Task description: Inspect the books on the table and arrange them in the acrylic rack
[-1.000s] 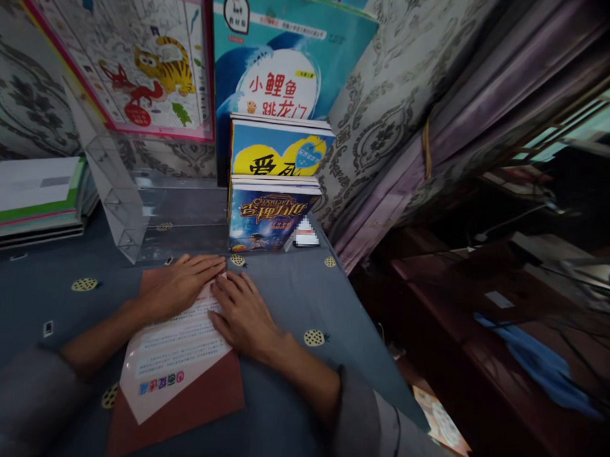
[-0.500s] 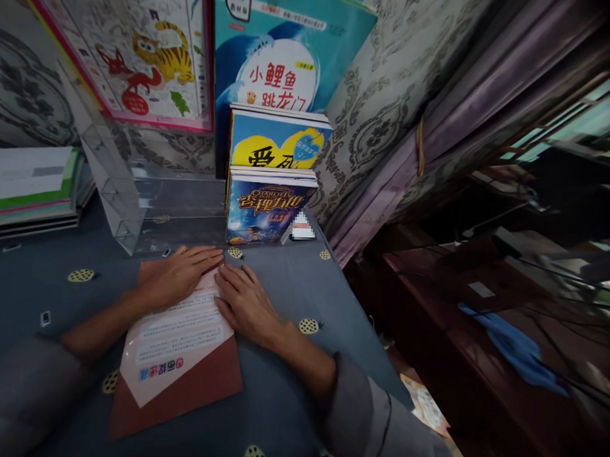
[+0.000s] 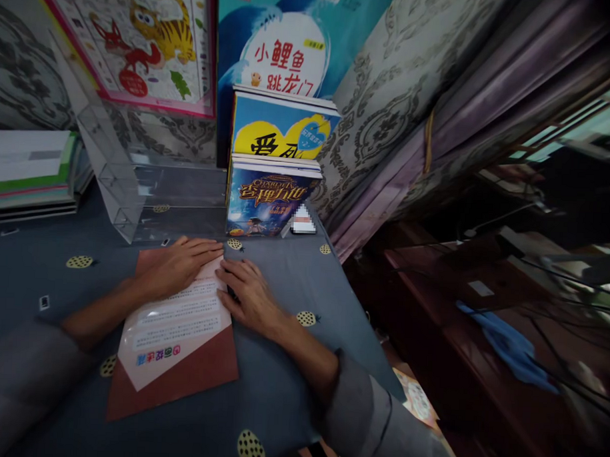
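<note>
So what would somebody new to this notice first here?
Probably the bright books standing upright at the back of the table, beside a clear rack. Next, the left hand and right hand resting on a folded paper, its reddish-brown side showing toward the near edge.

- We observe a table [image 3: 274,381] under blue-grey, pineapple-print cloth.
- Near side: folded red-brown sheet [image 3: 194,371], printed pale face partly up.
- Far side: clear rack [image 3: 114,182].
- Far left: paper stack [image 3: 27,175].
</note>
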`<move>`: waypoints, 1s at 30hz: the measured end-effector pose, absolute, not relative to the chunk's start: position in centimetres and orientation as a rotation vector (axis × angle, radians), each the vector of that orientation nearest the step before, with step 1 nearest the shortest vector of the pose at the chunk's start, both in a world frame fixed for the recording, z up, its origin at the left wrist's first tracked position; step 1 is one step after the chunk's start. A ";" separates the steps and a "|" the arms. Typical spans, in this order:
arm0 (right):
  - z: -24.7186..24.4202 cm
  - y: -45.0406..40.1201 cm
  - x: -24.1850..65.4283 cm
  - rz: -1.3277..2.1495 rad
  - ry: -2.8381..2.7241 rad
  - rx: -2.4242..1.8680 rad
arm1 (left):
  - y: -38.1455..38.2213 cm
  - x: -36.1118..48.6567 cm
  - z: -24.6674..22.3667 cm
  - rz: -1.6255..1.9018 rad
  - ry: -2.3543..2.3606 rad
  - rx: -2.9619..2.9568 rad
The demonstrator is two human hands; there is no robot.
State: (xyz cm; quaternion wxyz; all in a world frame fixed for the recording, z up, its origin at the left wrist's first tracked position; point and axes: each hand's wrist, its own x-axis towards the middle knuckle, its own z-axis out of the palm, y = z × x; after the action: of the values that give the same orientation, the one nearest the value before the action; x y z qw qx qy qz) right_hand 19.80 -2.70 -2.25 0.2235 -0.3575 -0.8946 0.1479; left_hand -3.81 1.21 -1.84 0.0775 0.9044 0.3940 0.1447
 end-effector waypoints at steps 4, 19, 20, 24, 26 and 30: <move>-2.2 -1.6 19.5 0.406 -2.473 -0.981 | 1.1 -3.7 -1.7 0.542 1.112 2.750; -3.0 3.7 18.9 0.477 -2.442 -0.945 | 0.7 -3.4 -1.1 0.549 1.104 2.836; -3.0 3.8 19.0 0.479 -2.452 -0.941 | 0.5 -3.3 -1.0 0.538 1.097 2.838; -2.9 3.6 19.0 0.471 -2.464 -0.934 | -0.1 -3.0 -0.9 0.527 1.033 2.842; -2.8 3.5 19.0 0.466 -2.469 -0.946 | -0.5 -3.0 -1.0 0.523 1.002 2.846; -2.8 3.3 19.0 0.463 -2.486 -0.975 | -1.7 -3.0 -1.0 0.474 0.985 2.837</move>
State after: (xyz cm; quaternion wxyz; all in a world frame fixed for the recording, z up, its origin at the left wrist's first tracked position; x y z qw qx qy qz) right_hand 19.04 3.33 -2.80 0.2142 -0.3513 -0.8960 0.1668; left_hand -2.99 -1.68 -1.03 0.0504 0.9320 0.3235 0.1558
